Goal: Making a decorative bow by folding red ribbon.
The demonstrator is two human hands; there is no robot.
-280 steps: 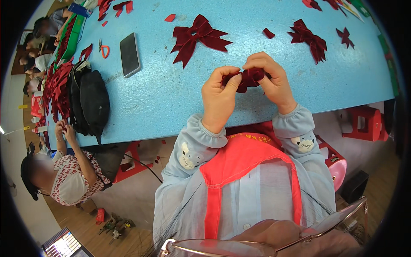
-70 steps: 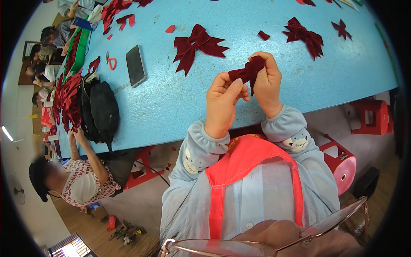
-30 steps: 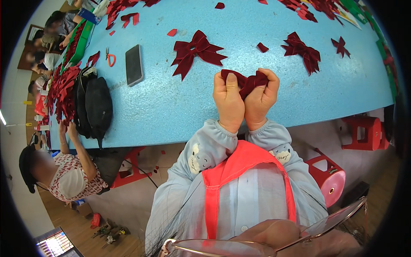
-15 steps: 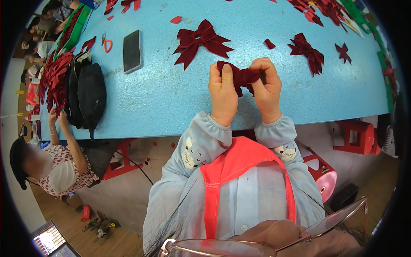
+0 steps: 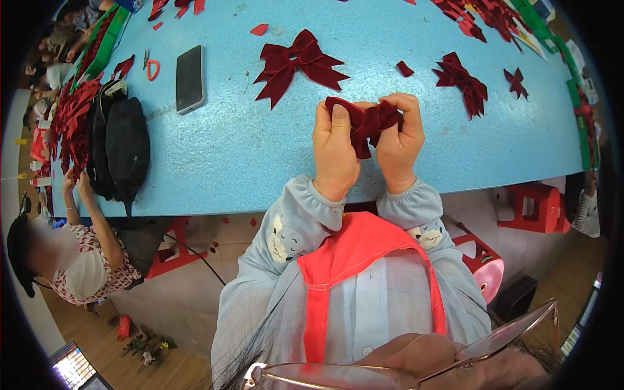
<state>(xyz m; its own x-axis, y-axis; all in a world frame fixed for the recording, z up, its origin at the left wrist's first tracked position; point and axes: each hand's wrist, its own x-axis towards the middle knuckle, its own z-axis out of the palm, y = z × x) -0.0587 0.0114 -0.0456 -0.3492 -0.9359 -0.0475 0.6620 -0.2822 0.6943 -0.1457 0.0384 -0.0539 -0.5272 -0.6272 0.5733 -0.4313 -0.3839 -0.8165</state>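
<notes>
Between my two hands, just over the near part of the blue table (image 5: 247,169), is a dark red velvet bow (image 5: 365,125). My left hand (image 5: 335,151) pinches its left loop, thumb lying on the front. On the other side my right hand (image 5: 401,142) grips the right loop between thumb and curled fingers. Tails of the bow hang down between the hands. Beyond them a larger red velvet bow (image 5: 296,64) lies flat on the table. To the right of my hands rest another red bow (image 5: 463,84) and a small red bow piece (image 5: 515,83).
A phone (image 5: 190,79), orange-handled scissors (image 5: 151,68) and a black bag (image 5: 123,146) lie on the left. Beside the bag is a pile of red ribbon pieces (image 5: 73,120), handled by a seated person (image 5: 84,253). Red stools (image 5: 530,208) stand under the near edge.
The bow has turned slightly between my hands, and its middle and tails show more fully. Both hands keep their hold. The view has shifted a little.
</notes>
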